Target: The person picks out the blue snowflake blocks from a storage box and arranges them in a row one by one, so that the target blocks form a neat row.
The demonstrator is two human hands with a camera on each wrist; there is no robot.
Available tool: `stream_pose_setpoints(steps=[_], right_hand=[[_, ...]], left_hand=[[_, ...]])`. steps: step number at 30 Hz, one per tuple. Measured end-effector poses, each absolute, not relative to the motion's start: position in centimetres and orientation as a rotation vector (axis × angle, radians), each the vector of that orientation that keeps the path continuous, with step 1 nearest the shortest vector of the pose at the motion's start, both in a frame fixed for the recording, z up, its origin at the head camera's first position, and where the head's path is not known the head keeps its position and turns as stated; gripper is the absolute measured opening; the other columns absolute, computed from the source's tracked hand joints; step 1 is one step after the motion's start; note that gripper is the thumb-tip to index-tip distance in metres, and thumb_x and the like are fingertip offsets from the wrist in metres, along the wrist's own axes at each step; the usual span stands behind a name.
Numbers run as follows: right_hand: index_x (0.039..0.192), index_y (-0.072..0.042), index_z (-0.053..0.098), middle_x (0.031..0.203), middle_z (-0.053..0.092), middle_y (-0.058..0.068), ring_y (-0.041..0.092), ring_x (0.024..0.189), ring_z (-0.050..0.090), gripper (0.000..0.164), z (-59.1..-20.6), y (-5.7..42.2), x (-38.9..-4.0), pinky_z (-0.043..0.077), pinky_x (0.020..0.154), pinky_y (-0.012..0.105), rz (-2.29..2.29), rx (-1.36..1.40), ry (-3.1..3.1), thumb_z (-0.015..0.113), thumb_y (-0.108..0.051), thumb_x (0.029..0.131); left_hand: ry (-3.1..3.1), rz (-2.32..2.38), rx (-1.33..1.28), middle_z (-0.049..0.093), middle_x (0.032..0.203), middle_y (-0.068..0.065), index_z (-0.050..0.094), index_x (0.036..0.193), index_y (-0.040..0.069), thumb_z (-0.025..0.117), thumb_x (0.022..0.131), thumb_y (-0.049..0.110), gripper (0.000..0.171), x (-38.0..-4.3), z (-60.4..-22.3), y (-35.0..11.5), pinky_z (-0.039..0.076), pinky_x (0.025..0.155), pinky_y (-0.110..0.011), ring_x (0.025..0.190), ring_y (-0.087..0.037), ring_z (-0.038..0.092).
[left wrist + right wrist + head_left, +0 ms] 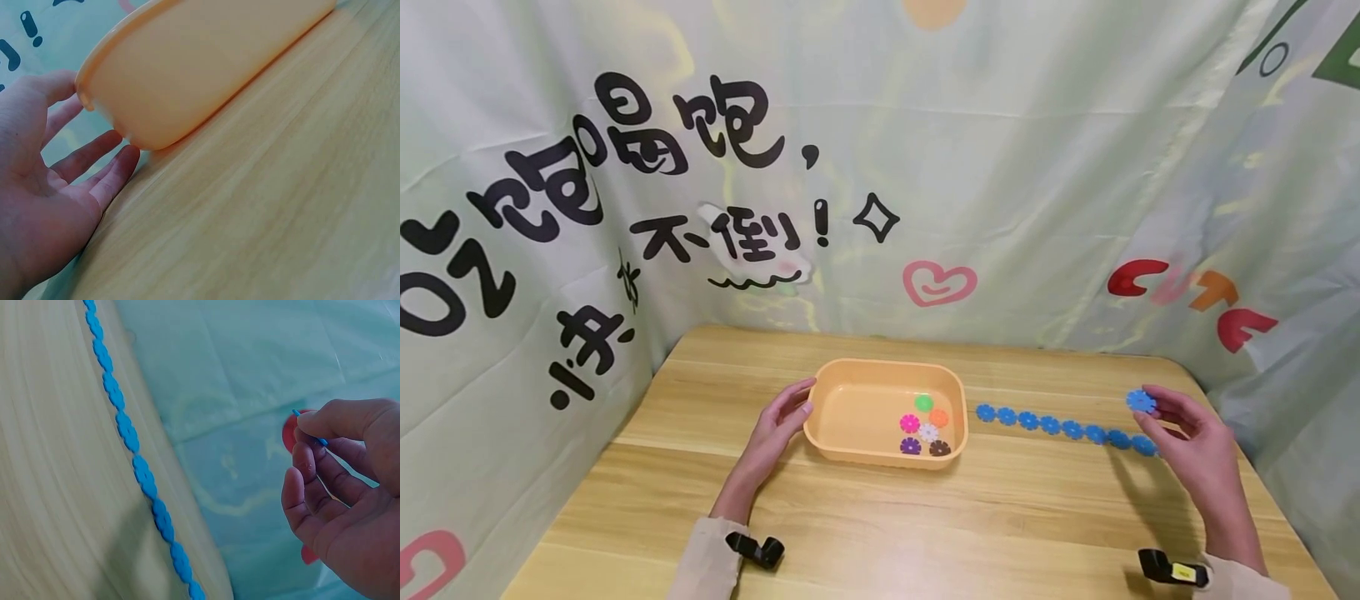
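Between thumb and fingers, my right hand (1198,437) pinches a blue snowflake disc (1141,402), raised above the table; the disc shows edge-on in the right wrist view. Below it, several blue snowflake discs form a chain (1050,426), a long row slanting across the table, its right end partly behind the hand. My left hand (775,425) touches the left end of an orange plastic tray (850,454); its fingertips (128,153) rest against the end wall, with the thumb at the rim.
Inside the tray's right side lie several loose discs, among them a green disc (924,402), a pink disc (910,424) and a purple disc (911,446). A printed curtain (1000,167) hangs behind the wooden table (925,533) and along its sides.
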State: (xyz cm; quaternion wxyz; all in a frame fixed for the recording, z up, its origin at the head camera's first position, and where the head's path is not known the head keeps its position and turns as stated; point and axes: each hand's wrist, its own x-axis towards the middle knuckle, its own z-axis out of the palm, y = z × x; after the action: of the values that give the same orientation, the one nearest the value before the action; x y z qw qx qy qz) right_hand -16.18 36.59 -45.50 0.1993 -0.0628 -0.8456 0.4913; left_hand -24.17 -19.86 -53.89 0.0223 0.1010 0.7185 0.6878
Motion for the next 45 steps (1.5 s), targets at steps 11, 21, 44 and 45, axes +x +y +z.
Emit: stream_pose_setpoints(steps=[11, 21, 44, 45], right_hand=[[0.136, -0.013, 0.067, 0.104, 0.063, -0.023, -0.007, 0.088, 0.059, 0.042, -45.9, 38.8, -15.8, 0.049, 0.072, 0.003, 1.493, -0.302, -2.29, 0.075, -0.01, 0.094], [0.136, -0.014, 0.067, 0.101, 0.064, -0.028, -0.009, 0.086, 0.059, 0.044, -46.9, 40.2, -15.3, 0.047, 0.072, 0.002, 1.492, -0.415, -2.264, 0.076, -0.009, 0.093], [0.118, -0.027, 0.074, 0.091, 0.066, -0.027, -0.008, 0.08, 0.06, 0.036, -49.3, 43.3, -14.8, 0.049, 0.064, 0.005, 1.717, -0.607, -2.044, 0.078, -0.004, 0.09], [0.117, -0.027, 0.075, 0.091, 0.067, -0.027, -0.008, 0.079, 0.06, 0.036, -49.4, 43.5, -14.7, 0.049, 0.063, 0.006, 1.728, -0.612, -2.041, 0.078, -0.005, 0.09]], left_hand=[[2.216, 2.138, 0.318, 0.052, 0.149, -0.012, 0.054, 0.148, 0.02, 0.062, 0.105, 0.03, 0.045, -24.5, -54.0, -20.0, 0.056, 0.096, -0.032, 0.135, -0.03, 0.052], [2.224, 2.134, 0.333, 0.052, 0.149, -0.013, 0.054, 0.148, 0.019, 0.061, 0.105, 0.029, 0.044, -24.4, -54.0, -19.8, 0.056, 0.095, -0.032, 0.134, -0.032, 0.053], [2.208, 2.138, 0.318, 0.052, 0.15, -0.012, 0.053, 0.148, 0.019, 0.061, 0.105, 0.03, 0.045, -24.3, -54.0, -20.0, 0.056, 0.096, -0.032, 0.135, -0.031, 0.052], [2.208, 2.139, 0.316, 0.052, 0.149, -0.012, 0.054, 0.148, 0.019, 0.062, 0.105, 0.029, 0.045, -24.3, -54.0, -20.0, 0.056, 0.095, -0.033, 0.135, -0.031, 0.052]])
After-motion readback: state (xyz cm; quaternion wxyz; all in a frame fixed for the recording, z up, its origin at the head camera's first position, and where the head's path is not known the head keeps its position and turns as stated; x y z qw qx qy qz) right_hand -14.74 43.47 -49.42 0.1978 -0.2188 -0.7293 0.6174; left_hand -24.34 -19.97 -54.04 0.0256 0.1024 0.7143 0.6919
